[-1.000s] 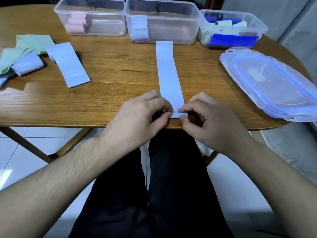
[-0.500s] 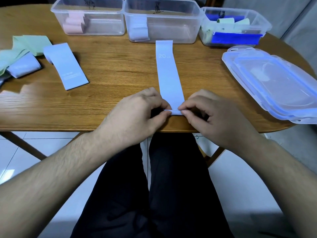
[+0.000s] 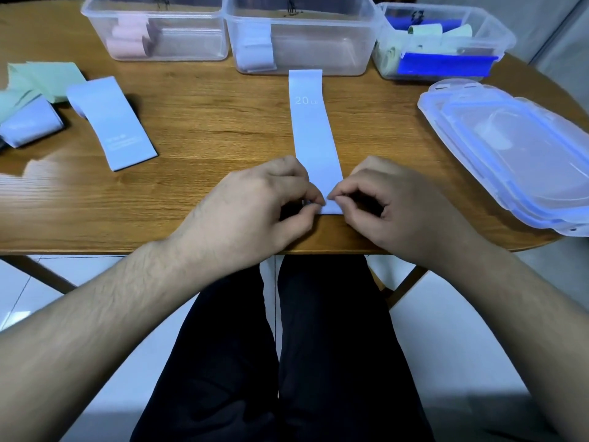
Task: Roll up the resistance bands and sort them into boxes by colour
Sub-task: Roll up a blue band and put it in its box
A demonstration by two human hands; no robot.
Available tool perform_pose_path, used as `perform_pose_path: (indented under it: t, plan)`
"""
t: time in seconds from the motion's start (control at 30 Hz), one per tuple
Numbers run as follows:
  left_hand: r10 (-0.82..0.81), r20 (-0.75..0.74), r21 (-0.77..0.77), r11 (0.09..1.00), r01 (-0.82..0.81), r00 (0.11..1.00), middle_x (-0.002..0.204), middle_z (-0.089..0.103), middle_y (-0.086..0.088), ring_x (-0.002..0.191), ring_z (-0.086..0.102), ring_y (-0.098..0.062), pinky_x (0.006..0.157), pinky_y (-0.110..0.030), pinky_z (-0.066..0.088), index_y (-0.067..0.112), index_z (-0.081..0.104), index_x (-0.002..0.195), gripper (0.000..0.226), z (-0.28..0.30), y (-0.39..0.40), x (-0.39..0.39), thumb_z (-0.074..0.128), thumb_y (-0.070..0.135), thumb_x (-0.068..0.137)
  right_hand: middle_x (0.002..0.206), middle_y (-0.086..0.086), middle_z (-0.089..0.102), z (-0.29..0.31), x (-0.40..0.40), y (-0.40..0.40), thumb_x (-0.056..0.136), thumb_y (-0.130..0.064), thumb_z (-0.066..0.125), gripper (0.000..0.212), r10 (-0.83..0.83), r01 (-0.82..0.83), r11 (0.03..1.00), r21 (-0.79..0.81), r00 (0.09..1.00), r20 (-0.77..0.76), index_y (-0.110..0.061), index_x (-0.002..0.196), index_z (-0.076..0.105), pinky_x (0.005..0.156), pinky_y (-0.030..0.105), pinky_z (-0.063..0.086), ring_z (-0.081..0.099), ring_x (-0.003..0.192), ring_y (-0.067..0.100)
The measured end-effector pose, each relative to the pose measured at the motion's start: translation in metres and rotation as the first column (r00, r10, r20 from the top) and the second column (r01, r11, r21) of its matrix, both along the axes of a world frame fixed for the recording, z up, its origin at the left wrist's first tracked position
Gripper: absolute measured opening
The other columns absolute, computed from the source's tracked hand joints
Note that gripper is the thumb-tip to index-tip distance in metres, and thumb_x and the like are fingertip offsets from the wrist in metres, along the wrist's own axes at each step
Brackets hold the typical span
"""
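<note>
Band (image 3: pixel 314 135), pale lilac and marked 20, lies flat on the table (image 3: pixel 204 122), stretching from the near edge toward the middle box (image 3: pixel 302 33); left hand (image 3: pixel 255 205) and right hand (image 3: pixel 392 208) pinch its near end between thumb and fingertips, one at each corner; the rest runs away from both hands.

We see wooden table (image 3: pixel 197 100) bearing three clear boxes (image 3: pixel 299 33), stacked lids (image 3: pixel 510 154), flat lilac band (image 3: pixel 310 129), loose bands (image 3: pixel 108 122) at left.
</note>
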State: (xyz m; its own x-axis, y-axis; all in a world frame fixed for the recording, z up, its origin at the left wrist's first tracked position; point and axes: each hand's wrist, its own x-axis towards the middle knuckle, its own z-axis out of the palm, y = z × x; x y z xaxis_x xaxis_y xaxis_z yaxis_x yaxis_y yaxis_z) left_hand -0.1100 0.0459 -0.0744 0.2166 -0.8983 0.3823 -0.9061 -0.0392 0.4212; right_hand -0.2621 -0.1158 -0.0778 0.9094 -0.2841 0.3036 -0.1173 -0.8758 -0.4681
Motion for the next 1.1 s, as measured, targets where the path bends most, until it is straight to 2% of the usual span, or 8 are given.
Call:
perform_pose_path:
  t: [0.23, 0.37, 0.5, 0.6, 0.67, 0.83, 0.97, 1.1]
  plan:
    - [-0.070, 0.083, 0.006, 0.998, 0.069, 0.994, 0.103, 0.064, 0.012, 0.079, 0.062, -0.004, 0.071, -0.016, 0.046, 0.022, 0.076, 0.103, 0.020, -0.001, -0.002, 0.009, 0.066, 0.032, 0.088, 0.095, -0.009, 0.059, 0.002, -0.001, -0.001, 0.093, -0.020, 0.066, 0.007, 0.008, -0.010, 0.999, 0.048, 0.999, 0.042, -0.021, 0.097, 0.071, 0.067, 0.011, 0.038, 0.056, 0.083, 0.008]
    - [-0.082, -0.015, 0.021, 0.996, 0.082, 0.997, 0.101, 0.061, 0.019, 0.083, 0.057, 0.004, 0.076, -0.016, 0.046, 0.022, 0.076, 0.105, 0.023, 0.000, -0.005, 0.014, 0.064, 0.035, 0.090, 0.094, -0.007, 0.061, 0.003, -0.001, -0.002, 0.088, -0.021, 0.073, 0.010, 0.067, -0.069, 0.997, 0.036, 0.996, 0.055, -0.017, 0.096, 0.072, 0.073, 0.007, 0.033, 0.054, 0.084, 0.001]
    - [-0.074, -0.127, 0.063, 0.995, 0.082, 0.989, 0.100, 0.059, 0.021, 0.087, 0.059, 0.001, 0.077, -0.020, 0.045, 0.029, 0.075, 0.104, 0.022, 0.001, -0.009, 0.018, 0.061, 0.038, 0.089, 0.092, -0.007, 0.062, 0.000, 0.001, -0.004, 0.088, -0.020, 0.072, 0.009, 0.056, -0.060, 0.997, 0.048, 0.996, 0.067, -0.015, 0.095, 0.073, 0.073, 0.006, 0.033, 0.052, 0.081, -0.006]
    - [-0.046, -0.181, 0.059, 0.997, 0.058, 0.982, 0.099, 0.059, 0.021, 0.088, 0.060, 0.000, 0.075, -0.015, 0.042, 0.029, 0.075, 0.101, 0.021, 0.000, -0.012, 0.018, 0.061, 0.039, 0.089, 0.094, -0.008, 0.060, 0.000, 0.002, -0.004, 0.092, -0.025, 0.067, 0.013, 0.044, -0.047, 0.998, 0.052, 0.997, 0.069, -0.016, 0.098, 0.073, 0.069, 0.009, 0.036, 0.054, 0.082, -0.002]
    - [-0.034, -0.193, 0.038, 0.998, 0.042, 0.981, 0.100, 0.061, 0.019, 0.092, 0.061, -0.001, 0.079, -0.021, 0.046, 0.028, 0.075, 0.101, 0.021, -0.002, -0.012, 0.018, 0.061, 0.039, 0.090, 0.095, -0.010, 0.058, 0.000, 0.002, -0.004, 0.094, -0.028, 0.066, 0.014, 0.033, -0.037, 0.997, 0.069, 0.998, 0.051, -0.018, 0.100, 0.073, 0.066, 0.015, 0.040, 0.056, 0.085, 0.006]
    - [-0.054, -0.171, -0.023, 0.998, 0.050, 0.984, 0.104, 0.060, 0.014, 0.091, 0.059, -0.002, 0.079, -0.023, 0.048, 0.027, 0.072, 0.108, 0.020, -0.002, -0.007, 0.015, 0.064, 0.032, 0.090, 0.095, -0.010, 0.057, 0.001, 0.003, -0.004, 0.095, -0.026, 0.066, 0.014, 0.003, -0.006, 0.995, 0.097, 1.000, 0.029, -0.018, 0.102, 0.074, 0.067, 0.011, 0.038, 0.055, 0.083, 0.005]
    - [-0.054, -0.035, -0.044, 0.998, 0.053, 0.998, 0.106, 0.061, 0.013, 0.086, 0.061, -0.004, 0.073, -0.027, 0.051, 0.025, 0.075, 0.107, 0.018, -0.004, -0.005, 0.013, 0.064, 0.025, 0.092, 0.095, -0.011, 0.056, 0.000, 0.005, -0.003, 0.095, -0.028, 0.064, 0.017, -0.047, 0.045, 0.992, 0.122, 0.999, 0.011, -0.020, 0.105, 0.076, 0.069, 0.008, 0.036, 0.054, 0.080, 0.001]
    - [-0.037, -0.021, -0.045, 0.998, 0.036, 0.999, 0.106, 0.064, 0.013, 0.084, 0.060, 0.000, 0.073, -0.021, 0.049, 0.023, 0.076, 0.107, 0.020, -0.004, -0.007, 0.014, 0.063, 0.025, 0.092, 0.101, -0.014, 0.055, 0.003, 0.004, -0.002, 0.096, -0.033, 0.062, 0.023, -0.046, 0.047, 0.995, 0.093, 0.999, -0.013, -0.023, 0.116, 0.071, 0.072, 0.008, 0.038, 0.053, 0.083, -0.002]
